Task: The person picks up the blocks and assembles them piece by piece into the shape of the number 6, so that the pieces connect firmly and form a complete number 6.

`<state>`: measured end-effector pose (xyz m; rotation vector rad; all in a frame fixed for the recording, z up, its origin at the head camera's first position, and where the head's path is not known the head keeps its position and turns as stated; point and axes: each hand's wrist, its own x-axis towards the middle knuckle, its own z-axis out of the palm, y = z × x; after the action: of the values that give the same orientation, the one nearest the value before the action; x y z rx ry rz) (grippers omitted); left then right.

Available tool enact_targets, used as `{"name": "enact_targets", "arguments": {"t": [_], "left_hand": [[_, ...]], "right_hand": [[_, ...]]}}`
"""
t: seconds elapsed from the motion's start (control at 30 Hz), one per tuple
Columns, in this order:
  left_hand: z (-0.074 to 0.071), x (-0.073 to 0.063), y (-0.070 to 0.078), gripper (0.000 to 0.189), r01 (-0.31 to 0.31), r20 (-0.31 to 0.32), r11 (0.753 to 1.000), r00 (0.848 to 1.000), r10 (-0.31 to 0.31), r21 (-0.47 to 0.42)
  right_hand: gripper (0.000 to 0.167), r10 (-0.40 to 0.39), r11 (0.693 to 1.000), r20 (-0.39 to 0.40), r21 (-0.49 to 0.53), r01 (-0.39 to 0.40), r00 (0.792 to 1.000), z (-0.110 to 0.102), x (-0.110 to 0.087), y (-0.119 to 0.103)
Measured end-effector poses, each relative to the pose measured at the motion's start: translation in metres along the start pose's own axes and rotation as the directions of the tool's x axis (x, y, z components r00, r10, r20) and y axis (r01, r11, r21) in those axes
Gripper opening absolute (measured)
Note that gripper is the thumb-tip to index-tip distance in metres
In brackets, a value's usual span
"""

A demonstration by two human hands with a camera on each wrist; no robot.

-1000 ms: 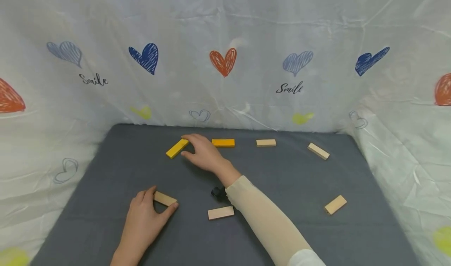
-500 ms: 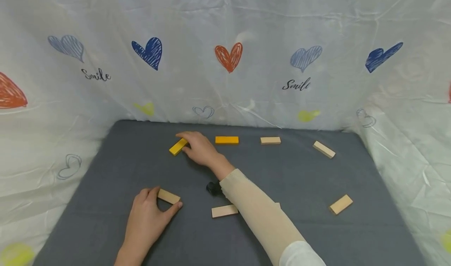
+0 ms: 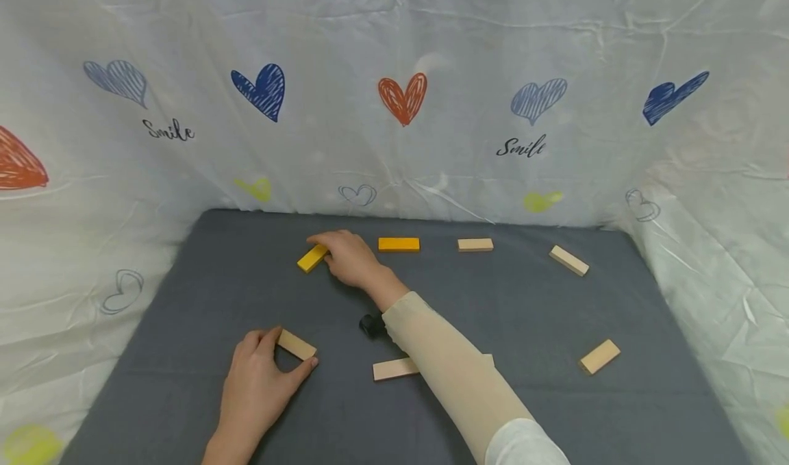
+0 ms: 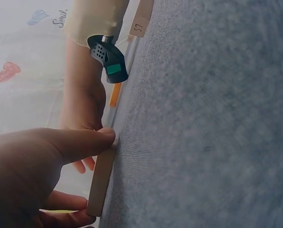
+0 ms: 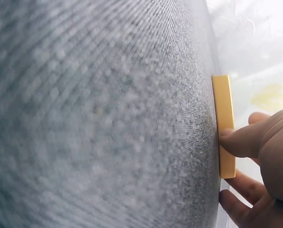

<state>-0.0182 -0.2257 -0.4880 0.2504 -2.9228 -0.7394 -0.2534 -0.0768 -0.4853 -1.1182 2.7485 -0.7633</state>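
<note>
My left hand (image 3: 255, 386) holds a plain wooden block (image 3: 297, 345) lying at the front left of the grey cloth. Thumb and fingertips sit at opposite ends of this block, which the left wrist view shows from the side, a pale block (image 4: 102, 183) low on the cloth. Toward the back left, my right hand (image 3: 354, 259) pinches a yellow wooden block (image 3: 311, 259) that lies at a slant. In the right wrist view the thumb presses the near side of the yellow block (image 5: 223, 107), with the other fingers partly hidden behind it.
Along the back lie an orange-yellow block (image 3: 398, 244), a plain block (image 3: 475, 245) and a slanted plain block (image 3: 569, 260). Another plain block (image 3: 600, 357) is at right. The right sleeve (image 3: 456, 369) partly covers a front block (image 3: 394, 369). A patterned white sheet (image 3: 320, 150) hangs behind.
My right hand has closed in on the slanted yellow block and now pinches it. My left hand keeps its hold on the plain block. The head view has shifted slightly.
</note>
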Motion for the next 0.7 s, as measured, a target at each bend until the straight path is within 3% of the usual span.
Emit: {"name": "enact_targets", "arguments": {"t": [0.23, 0.5, 0.7], "left_hand": [[-0.0008, -0.0004, -0.0014, 0.085, -0.042, -0.004, 0.999, 0.999, 0.042, 0.007], [-0.0046, 0.0002, -0.0028, 0.086, -0.054, 0.05, 0.999, 0.997, 0.054, -0.001], [-0.0073, 0.0041, -0.0037, 0.087, -0.085, 0.051, 0.996, 0.995, 0.086, -0.024]], "right_hand": [[0.045, -0.023, 1.0, -0.002, -0.016, 0.023, 1.0, 0.0014, -0.0017, 0.0014], [0.051, -0.013, 1.0, 0.01, 0.017, 0.012, 1.0, -0.0017, -0.0072, 0.0081], [0.052, -0.034, 0.999, 0.023, 0.021, 0.034, 0.999, -0.0058, -0.0096, 0.0082]]}}
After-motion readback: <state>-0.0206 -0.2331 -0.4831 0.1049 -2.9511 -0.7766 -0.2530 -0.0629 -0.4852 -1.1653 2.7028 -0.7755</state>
